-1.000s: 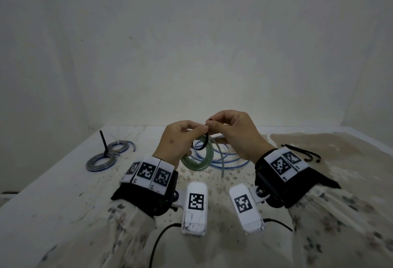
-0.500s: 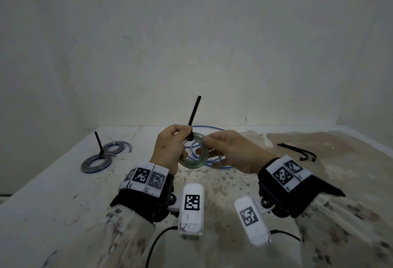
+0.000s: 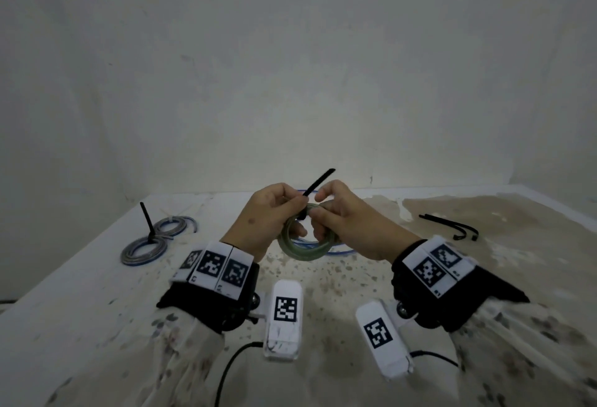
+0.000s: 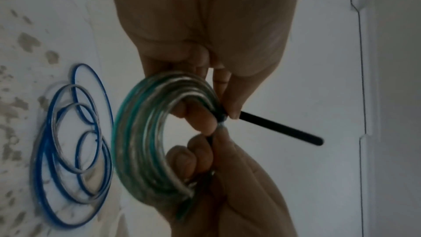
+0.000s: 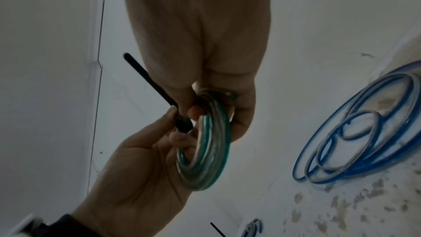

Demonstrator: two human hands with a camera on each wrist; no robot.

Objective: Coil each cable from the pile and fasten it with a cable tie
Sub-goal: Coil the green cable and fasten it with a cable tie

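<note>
A green and clear cable coil [image 3: 303,253] hangs above the table between both hands. A black cable tie [image 3: 318,182] is cinched round its top, with the tail pointing up and to the right. My left hand [image 3: 290,216] pinches the tie's head [image 5: 182,123] against the coil with thumb and finger. My right hand [image 3: 318,209] curls its fingers round the coil [image 5: 205,150] beside the tie. In the left wrist view the tail [image 4: 280,127] juts out past my left thumb, and the coil [image 4: 136,141] bulges toward the table.
A loose blue and grey cable [image 4: 75,150] lies in loops on the speckled table [image 3: 323,277] under the hands. Two tied coils [image 3: 145,248] lie at the left, one tie tail upright [image 3: 147,220]. Spare black ties [image 3: 452,228] lie at the right. A wall stands close behind.
The tie went from an open loop to pulled tight round the coil. Its tail, upright half a second ago, now leans right. My right hand has come back onto the coil.
</note>
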